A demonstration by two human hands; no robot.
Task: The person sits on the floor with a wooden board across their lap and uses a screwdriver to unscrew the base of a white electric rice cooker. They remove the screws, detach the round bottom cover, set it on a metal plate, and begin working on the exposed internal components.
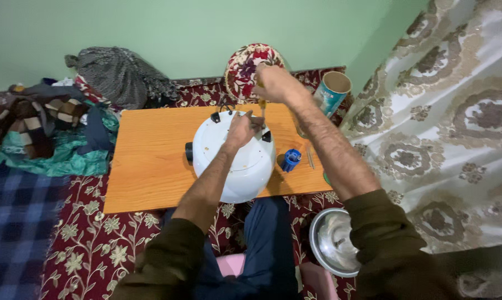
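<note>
A round white appliance (231,166) lies upside down on a low wooden table (145,161), with black feet on its rim. My left hand (241,129) rests on its top, fingers pinched near the right-hand black foot. My right hand (273,83) is raised above it, closed around the handle of a screwdriver (262,111) whose shaft points down at the appliance next to my left fingers.
A small blue part (290,160) and a thin rod lie on the table's right side. A cylindrical can (332,91) stands at the far right corner. A metal bowl (331,241) sits on the patterned carpet. Piled clothes (56,122) lie left; a curtain (456,122) hangs right.
</note>
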